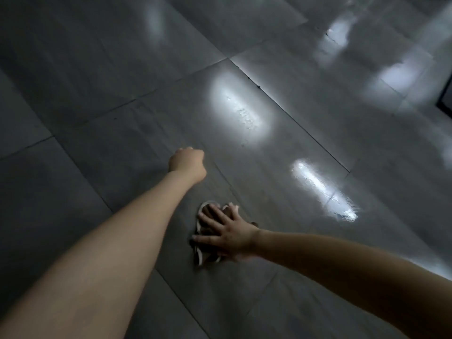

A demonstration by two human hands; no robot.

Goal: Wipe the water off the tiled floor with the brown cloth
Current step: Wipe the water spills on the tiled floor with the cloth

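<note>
A crumpled brown cloth (203, 250) with pale edges lies on the grey tiled floor (97, 69), low in the middle of the view. My right hand (226, 232) presses flat on top of it, fingers spread, and hides most of it. My left hand (188, 165) is balled into a fist, knuckles on the floor, a short way beyond and left of the cloth. Water droplets (244, 113) glisten in a bright light reflection farther out, and a wet streak (322, 189) shines to the right of the cloth.
Dark grout lines cross the large grey tiles. More glossy reflections lie at the far right (337, 37). A dark-edged object (446, 101) cuts in at the right border.
</note>
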